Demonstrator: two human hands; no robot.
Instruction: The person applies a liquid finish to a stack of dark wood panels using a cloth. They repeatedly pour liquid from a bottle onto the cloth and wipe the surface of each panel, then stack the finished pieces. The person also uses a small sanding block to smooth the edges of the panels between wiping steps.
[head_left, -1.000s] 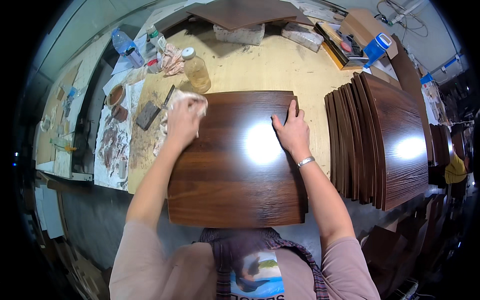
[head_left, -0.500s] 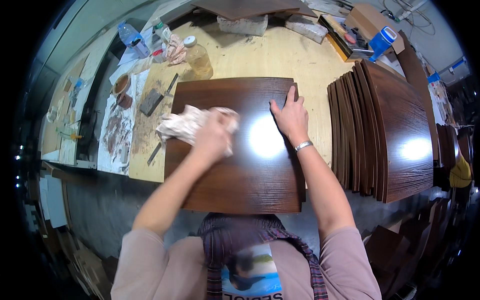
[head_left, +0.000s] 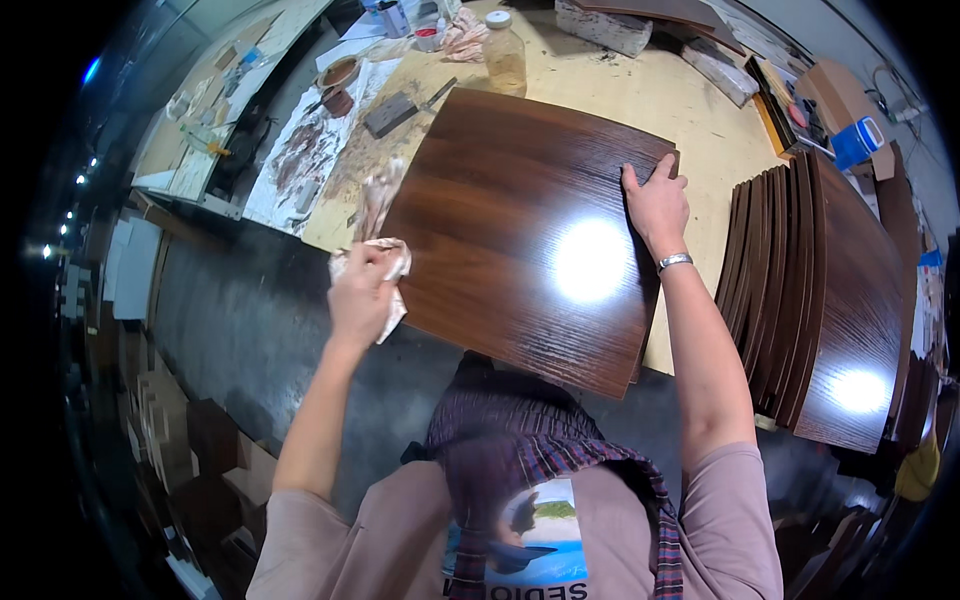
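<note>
The left hand (head_left: 361, 302) grips a crumpled white cloth (head_left: 399, 263) at the left edge of a dark-brown wood-grain panel (head_left: 500, 220). The right hand (head_left: 660, 208) rests with fingers spread on the panel's right edge. The panel lies on the worktable (head_left: 590, 92), its near end overhanging. A lidded jar (head_left: 505, 62) stands beyond; a panel stack (head_left: 858, 300) stands to the right.

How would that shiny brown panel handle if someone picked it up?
The brown panel should probably feel stiff: its near edge overhangs the table without visible sagging. It may be slippery, judging by its glossy surface. Being broad and flat, it probably won't roll.
</note>
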